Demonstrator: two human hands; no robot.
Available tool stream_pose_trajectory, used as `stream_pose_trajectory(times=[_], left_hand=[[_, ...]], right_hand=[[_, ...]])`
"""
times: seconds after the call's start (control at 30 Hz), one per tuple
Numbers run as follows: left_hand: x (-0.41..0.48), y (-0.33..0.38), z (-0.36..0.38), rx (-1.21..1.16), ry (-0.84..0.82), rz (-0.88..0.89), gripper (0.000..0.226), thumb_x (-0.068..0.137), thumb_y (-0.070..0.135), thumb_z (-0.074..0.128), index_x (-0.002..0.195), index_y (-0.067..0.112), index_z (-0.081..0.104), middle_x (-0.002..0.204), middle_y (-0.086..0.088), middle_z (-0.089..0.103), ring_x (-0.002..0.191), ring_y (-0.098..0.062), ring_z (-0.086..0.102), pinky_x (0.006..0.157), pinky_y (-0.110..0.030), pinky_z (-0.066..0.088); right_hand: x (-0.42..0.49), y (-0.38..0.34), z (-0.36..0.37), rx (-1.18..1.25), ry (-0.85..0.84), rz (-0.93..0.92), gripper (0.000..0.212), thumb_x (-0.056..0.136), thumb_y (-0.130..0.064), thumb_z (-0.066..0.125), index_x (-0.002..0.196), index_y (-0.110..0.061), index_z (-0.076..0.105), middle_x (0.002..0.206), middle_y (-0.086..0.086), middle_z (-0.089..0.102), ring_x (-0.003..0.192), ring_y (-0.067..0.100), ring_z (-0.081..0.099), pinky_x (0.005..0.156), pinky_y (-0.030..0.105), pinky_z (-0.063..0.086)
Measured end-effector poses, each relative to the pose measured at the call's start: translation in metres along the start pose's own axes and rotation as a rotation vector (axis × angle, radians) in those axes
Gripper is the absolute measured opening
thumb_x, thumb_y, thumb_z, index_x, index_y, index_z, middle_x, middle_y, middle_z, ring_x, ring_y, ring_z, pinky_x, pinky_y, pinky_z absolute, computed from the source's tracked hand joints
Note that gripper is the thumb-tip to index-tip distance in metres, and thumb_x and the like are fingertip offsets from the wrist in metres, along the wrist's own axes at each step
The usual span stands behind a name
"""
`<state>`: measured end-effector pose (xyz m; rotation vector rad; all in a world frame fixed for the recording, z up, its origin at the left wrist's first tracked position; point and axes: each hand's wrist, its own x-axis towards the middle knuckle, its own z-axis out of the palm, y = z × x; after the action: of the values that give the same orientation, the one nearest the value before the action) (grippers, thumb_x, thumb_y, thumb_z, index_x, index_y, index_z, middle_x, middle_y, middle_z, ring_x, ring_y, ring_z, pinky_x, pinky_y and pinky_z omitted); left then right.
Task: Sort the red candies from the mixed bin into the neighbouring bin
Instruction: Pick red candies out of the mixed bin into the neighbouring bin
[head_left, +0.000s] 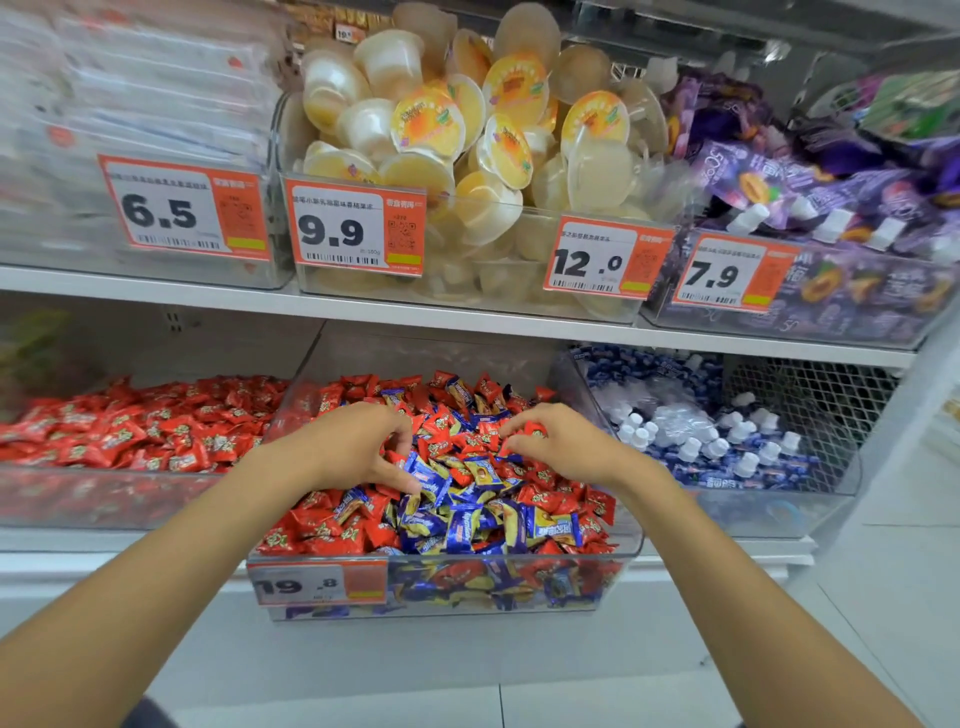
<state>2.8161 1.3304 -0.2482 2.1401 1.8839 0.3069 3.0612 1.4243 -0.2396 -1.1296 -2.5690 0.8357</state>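
red candies (536, 430) pinched, L hand (358, 447), R hand (563, 449)

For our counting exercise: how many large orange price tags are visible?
5: upper shelf tags 6.5, 9.9, 12.0, 7.9; 19.8 on the mixed bin. Others may be hidden.

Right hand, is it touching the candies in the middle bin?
Touching. The head view shows the right hand pinching a red candy on the pile in the mixed bin.
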Motion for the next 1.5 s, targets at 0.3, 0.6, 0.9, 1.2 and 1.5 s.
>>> stream_pose_trajectory(times=[0.3,0.6,0.9,1.2,1.5], left_hand=[[0.002,-0.003,-0.007,-0.148,0.263,-0.058,0.025,0.095,0.028,0.054,0.116,0.042,0.058,0.106,0.015,0.064,0.068,0.013,0.056,0.067,-0.029,0.044],[0.037,0.007,0.023,-0.089,0.147,-0.130,0.030,0.079,0.047,0.070,0.103,0.030,0.070,0.102,0.010,0.058,0.098,-0.010,0.052,0.084,-0.032,0.044],[0.014,-0.009,-0.003,-0.310,0.230,-0.052,0.023,0.095,0.021,0.053,0.116,0.031,0.055,0.110,0.014,0.057,0.093,-0.016,0.060,0.079,-0.032,0.047],[0.001,-0.006,0.001,-0.080,-0.045,-0.066,0.035,0.073,0.050,0.073,0.102,0.032,0.067,0.105,0.015,0.057,0.101,-0.009,0.053,0.090,-0.030,0.044],[0.002,-0.014,0.002,-0.167,0.065,-0.058,0.019,0.076,0.041,0.074,0.078,0.030,0.059,0.087,0.019,0.061,0.083,-0.005,0.056,0.072,-0.029,0.041]], right_hand=[[0.012,-0.010,0.005,0.172,0.198,0.020,0.022,0.096,-0.029,0.055,0.086,-0.010,0.057,0.041,-0.010,0.048,0.033,0.001,0.037,0.044,0.015,0.029],[0.046,-0.002,0.040,-0.096,-0.005,0.095,0.033,0.085,-0.046,0.066,0.096,-0.015,0.070,0.093,0.005,0.070,0.088,0.020,0.062,0.074,0.035,0.046],[0.033,0.006,0.017,0.176,0.157,0.058,0.011,0.092,-0.022,0.060,0.094,-0.017,0.051,0.075,0.005,0.060,0.051,0.013,0.046,0.048,0.027,0.037],[0.034,0.021,0.001,0.039,0.256,0.149,0.029,0.090,-0.042,0.061,0.095,-0.014,0.056,0.080,0.000,0.060,0.060,0.014,0.049,0.059,0.031,0.038],[0.059,0.025,0.034,-0.433,-0.002,0.134,0.067,0.083,-0.066,0.053,0.138,-0.028,0.044,0.136,0.011,0.047,0.119,0.030,0.051,0.096,0.043,0.046]])
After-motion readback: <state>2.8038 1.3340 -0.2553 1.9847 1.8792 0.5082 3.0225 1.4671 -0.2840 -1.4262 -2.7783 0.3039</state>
